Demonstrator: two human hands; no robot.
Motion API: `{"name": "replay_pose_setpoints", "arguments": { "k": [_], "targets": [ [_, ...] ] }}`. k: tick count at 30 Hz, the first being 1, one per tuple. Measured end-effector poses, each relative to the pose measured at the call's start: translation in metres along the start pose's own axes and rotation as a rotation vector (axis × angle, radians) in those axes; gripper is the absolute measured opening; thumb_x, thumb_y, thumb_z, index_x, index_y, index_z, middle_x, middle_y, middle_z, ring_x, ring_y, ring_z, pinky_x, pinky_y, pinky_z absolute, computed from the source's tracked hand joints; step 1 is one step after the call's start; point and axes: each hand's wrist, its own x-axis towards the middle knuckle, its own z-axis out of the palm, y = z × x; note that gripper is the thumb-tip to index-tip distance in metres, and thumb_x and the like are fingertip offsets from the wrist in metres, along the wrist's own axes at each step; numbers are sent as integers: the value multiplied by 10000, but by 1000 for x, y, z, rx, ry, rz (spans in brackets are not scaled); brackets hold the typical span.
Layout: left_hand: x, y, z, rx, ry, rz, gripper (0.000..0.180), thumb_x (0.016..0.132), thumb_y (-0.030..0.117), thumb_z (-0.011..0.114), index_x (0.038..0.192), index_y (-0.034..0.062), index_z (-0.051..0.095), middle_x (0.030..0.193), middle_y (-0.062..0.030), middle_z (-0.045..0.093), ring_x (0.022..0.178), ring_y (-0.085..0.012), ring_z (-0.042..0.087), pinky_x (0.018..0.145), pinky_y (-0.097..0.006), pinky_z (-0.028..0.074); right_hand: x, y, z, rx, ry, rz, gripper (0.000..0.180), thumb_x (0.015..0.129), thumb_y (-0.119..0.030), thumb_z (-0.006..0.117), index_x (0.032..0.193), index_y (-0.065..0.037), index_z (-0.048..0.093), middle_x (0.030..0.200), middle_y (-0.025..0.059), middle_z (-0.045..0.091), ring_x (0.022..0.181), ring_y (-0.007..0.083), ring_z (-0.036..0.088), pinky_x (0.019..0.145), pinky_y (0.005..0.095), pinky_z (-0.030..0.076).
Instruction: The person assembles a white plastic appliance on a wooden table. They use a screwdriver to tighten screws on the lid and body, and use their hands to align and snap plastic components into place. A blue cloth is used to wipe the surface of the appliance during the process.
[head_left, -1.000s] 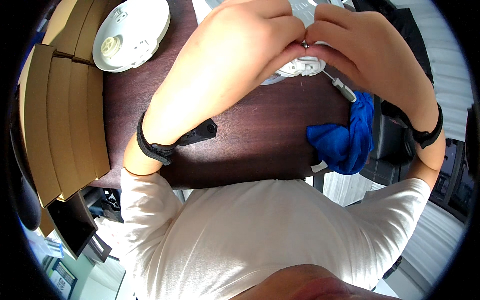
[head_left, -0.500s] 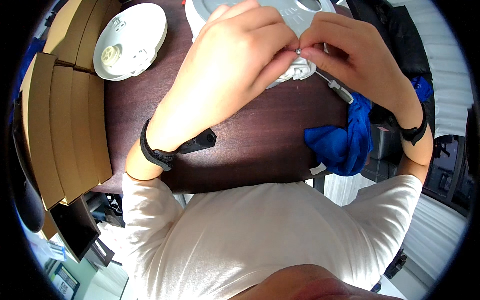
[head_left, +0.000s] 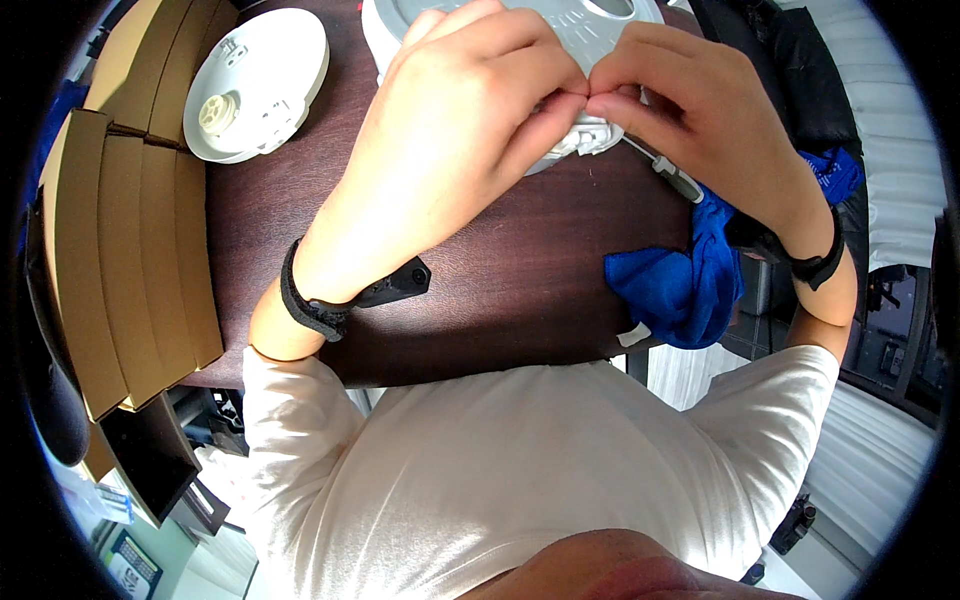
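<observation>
Over the dark brown wooden table (head_left: 480,290), the person's left hand (head_left: 460,130) and right hand (head_left: 700,120) meet fingertip to fingertip, pinched together on something too small to make out, just above the near rim of a large round white plastic housing (head_left: 590,30). That fine step looks unfinished, judging by the grip. A slim grey-handled tool (head_left: 665,170) lies beside a crumpled blue cloth (head_left: 670,290). A second round white plastic disc (head_left: 260,85) sits untouched near flat brown cardboard boxes (head_left: 120,250).
</observation>
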Motion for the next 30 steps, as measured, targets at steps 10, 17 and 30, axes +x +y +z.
{"name": "replay_pose_setpoints", "arguments": {
  "k": [10,17,30],
  "targets": [
    [0,-1,-3,-24,-36,-12,113,793,72,766,890,37,722,909,-68,681,849,-258,653,756,-340,512,0,-6,-1,50,-28,81,146,909,-198,722,927,-58,689,810,71,647,679,223,661,596,297,507],
    [0,-2,-3,-25,-45,-16,135,795,87,774,909,37,721,909,-70,676,844,-257,653,750,-343,523,-2,12,-11,283,-190,237,122,980,-146,656,951,-29,671,813,10,585,646,78,496,584,204,396],
    [5,5,-6,35,-68,-47,154,776,88,801,885,17,719,897,-72,677,830,-247,645,717,-339,526,35,-9,-34,391,-412,430,127,948,-137,666,890,-24,668,666,67,631,550,130,552,529,259,429]
  ]
}}
